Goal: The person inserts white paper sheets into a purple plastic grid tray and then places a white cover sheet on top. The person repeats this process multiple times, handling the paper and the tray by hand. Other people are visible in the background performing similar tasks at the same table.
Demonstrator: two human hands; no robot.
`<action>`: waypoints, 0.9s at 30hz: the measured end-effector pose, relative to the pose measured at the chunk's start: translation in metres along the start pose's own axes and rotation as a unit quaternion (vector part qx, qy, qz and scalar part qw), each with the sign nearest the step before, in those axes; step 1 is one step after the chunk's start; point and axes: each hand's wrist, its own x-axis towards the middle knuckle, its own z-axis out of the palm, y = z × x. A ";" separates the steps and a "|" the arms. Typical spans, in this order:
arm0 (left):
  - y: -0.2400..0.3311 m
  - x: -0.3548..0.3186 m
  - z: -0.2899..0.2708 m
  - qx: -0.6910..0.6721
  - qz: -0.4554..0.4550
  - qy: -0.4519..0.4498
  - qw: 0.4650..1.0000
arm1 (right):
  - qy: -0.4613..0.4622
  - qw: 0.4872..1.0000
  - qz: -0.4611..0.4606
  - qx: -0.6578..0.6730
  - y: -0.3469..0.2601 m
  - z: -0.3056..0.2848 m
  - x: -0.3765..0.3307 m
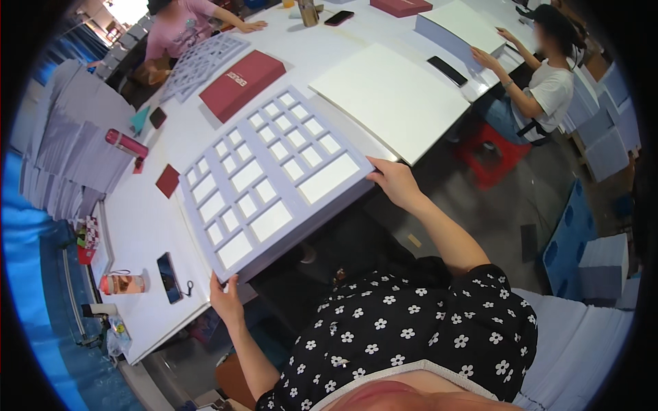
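A pale lavender foam insert [264, 147] with many rectangular cutouts lies on the white table in front of me, its near edge by the table's edge. White shows through the cutouts. My left hand [227, 301] grips its near left corner, thumb and fingers closed at the edge. At the near right corner, my right hand [396, 181] holds the insert the same way, its fingers partly hidden beneath. Just beyond the insert lies a dark red box [241, 85], and to its right a large white board [394, 99].
A phone [169, 277], a drink bottle [123, 283] and a pink flask [126, 142] occupy the table's left side. Tall stacks of lavender sheets [72, 137] stand at the left. One co-worker [185, 31] sits across, another [541, 82] at the right near a red stool [485, 154].
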 end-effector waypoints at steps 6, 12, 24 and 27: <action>0.001 -0.004 -0.001 0.002 -0.030 0.024 0.999 | 0.030 0.994 -0.090 -0.045 0.006 0.001 0.004; -0.024 -0.003 0.005 0.016 0.003 0.048 0.999 | 0.086 0.985 -0.138 -0.063 0.019 0.010 0.000; -0.019 -0.012 0.006 0.014 0.017 0.057 0.998 | 0.070 0.990 -0.117 -0.041 0.017 0.009 -0.002; -0.056 -0.011 0.016 -0.016 0.108 0.125 0.986 | 0.057 0.993 -0.007 0.104 0.048 0.007 0.004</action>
